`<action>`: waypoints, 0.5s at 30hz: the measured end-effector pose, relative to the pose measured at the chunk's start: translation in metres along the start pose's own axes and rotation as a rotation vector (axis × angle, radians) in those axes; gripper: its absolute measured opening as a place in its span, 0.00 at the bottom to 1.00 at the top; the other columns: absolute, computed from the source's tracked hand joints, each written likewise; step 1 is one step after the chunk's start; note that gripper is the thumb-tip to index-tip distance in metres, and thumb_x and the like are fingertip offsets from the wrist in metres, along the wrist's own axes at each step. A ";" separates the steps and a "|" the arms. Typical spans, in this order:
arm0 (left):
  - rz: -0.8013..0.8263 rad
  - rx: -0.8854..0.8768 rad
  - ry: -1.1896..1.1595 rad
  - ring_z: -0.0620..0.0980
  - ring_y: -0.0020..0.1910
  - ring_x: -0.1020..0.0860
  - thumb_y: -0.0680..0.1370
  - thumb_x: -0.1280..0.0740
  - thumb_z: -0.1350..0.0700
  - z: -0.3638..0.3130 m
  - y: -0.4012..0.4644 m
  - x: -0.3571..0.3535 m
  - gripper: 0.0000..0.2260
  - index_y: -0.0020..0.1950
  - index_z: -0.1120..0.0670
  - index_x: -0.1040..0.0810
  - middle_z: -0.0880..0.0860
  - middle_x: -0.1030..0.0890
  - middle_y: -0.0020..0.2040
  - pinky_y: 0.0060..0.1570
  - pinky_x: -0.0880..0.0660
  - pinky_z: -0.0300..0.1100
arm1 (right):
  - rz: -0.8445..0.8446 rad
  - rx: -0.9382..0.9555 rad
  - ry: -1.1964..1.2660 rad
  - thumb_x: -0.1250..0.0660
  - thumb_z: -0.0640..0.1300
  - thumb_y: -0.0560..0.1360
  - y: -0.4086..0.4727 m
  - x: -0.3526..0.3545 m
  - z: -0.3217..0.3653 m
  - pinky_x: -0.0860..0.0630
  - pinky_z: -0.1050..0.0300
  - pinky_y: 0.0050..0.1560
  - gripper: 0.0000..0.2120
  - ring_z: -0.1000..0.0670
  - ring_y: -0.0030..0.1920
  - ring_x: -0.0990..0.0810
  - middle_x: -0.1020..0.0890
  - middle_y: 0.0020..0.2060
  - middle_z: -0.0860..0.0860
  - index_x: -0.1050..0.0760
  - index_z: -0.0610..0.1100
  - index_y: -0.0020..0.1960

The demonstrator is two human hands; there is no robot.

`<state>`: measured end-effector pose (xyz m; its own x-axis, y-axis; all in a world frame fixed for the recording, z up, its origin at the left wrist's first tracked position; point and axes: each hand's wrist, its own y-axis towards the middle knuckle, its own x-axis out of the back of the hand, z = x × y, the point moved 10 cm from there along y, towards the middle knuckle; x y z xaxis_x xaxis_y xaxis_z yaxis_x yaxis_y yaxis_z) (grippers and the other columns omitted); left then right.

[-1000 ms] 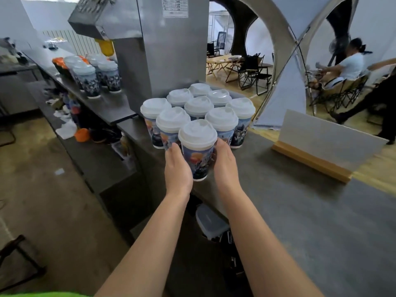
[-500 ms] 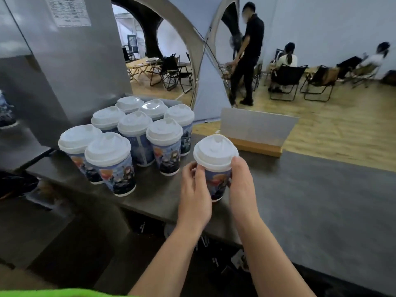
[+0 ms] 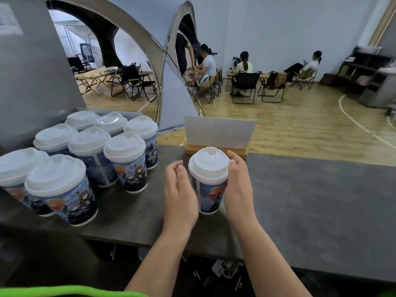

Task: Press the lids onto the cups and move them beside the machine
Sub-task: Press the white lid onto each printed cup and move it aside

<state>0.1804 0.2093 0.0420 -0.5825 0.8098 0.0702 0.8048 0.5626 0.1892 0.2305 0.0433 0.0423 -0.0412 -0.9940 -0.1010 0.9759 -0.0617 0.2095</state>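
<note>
While right hand (image 3: 237, 185) fingers curl on printed paper cup (image 3: 209, 196) w/ domed white lid (image 3: 208, 162), left hand (image 3: 180, 196) fingers relaxed beside.

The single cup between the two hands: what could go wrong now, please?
1. The right hand holds the cup alone; the left hand looks loose beside it, so pressing the lid could tip it.
2. The cup stands near the counter front edge and might slide off.
3. The grouped cups are near; the left elbow may bump them.
</note>
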 end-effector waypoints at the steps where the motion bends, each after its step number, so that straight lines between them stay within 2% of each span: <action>1: -0.007 -0.062 0.005 0.43 0.61 0.28 0.85 0.51 0.48 -0.010 0.005 0.000 0.16 0.65 0.50 0.28 0.46 0.24 0.60 0.54 0.35 0.35 | -0.001 0.031 -0.027 0.46 0.50 0.84 0.003 -0.001 0.005 0.28 0.74 0.48 0.16 0.61 0.59 0.24 0.22 0.59 0.57 0.30 0.50 0.70; 3: 0.014 -0.176 0.025 0.40 0.64 0.29 0.82 0.51 0.45 -0.031 0.013 -0.006 0.20 0.67 0.49 0.27 0.44 0.25 0.63 0.61 0.34 0.35 | -0.009 0.080 -0.068 0.46 0.54 0.82 0.009 -0.004 0.014 0.27 0.69 0.53 0.19 0.58 0.60 0.24 0.22 0.60 0.56 0.28 0.51 0.69; 5: 0.070 -0.196 0.058 0.40 0.63 0.28 0.80 0.51 0.45 -0.038 0.020 -0.019 0.22 0.67 0.49 0.25 0.44 0.24 0.63 0.63 0.32 0.36 | -0.004 0.093 -0.077 0.47 0.54 0.78 0.014 -0.009 0.016 0.24 0.62 0.54 0.21 0.55 0.59 0.21 0.19 0.58 0.55 0.24 0.50 0.65; 9: 0.126 -0.126 0.070 0.39 0.52 0.22 0.84 0.47 0.50 -0.029 0.022 -0.033 0.15 0.59 0.47 0.21 0.43 0.19 0.52 0.48 0.29 0.26 | -0.008 0.097 -0.036 0.47 0.52 0.77 0.015 -0.012 0.010 0.21 0.62 0.45 0.20 0.54 0.53 0.18 0.16 0.51 0.53 0.22 0.48 0.60; 12: 0.097 -0.163 0.061 0.39 0.54 0.22 0.81 0.50 0.46 -0.026 0.019 -0.030 0.18 0.60 0.45 0.22 0.41 0.19 0.53 0.51 0.25 0.32 | -0.019 0.134 -0.033 0.47 0.57 0.77 0.013 -0.013 0.010 0.21 0.62 0.46 0.23 0.53 0.53 0.18 0.16 0.51 0.51 0.22 0.46 0.60; 15: 0.093 -0.199 0.059 0.38 0.54 0.22 0.80 0.50 0.45 -0.025 0.020 -0.030 0.19 0.61 0.45 0.22 0.42 0.19 0.54 0.49 0.24 0.31 | -0.026 0.184 -0.060 0.48 0.61 0.76 0.012 -0.012 0.012 0.20 0.62 0.46 0.26 0.53 0.54 0.18 0.17 0.51 0.52 0.23 0.46 0.60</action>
<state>0.2113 0.1917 0.0677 -0.5173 0.8422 0.1520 0.8204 0.4375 0.3681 0.2407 0.0539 0.0577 -0.0836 -0.9952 -0.0514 0.9190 -0.0970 0.3820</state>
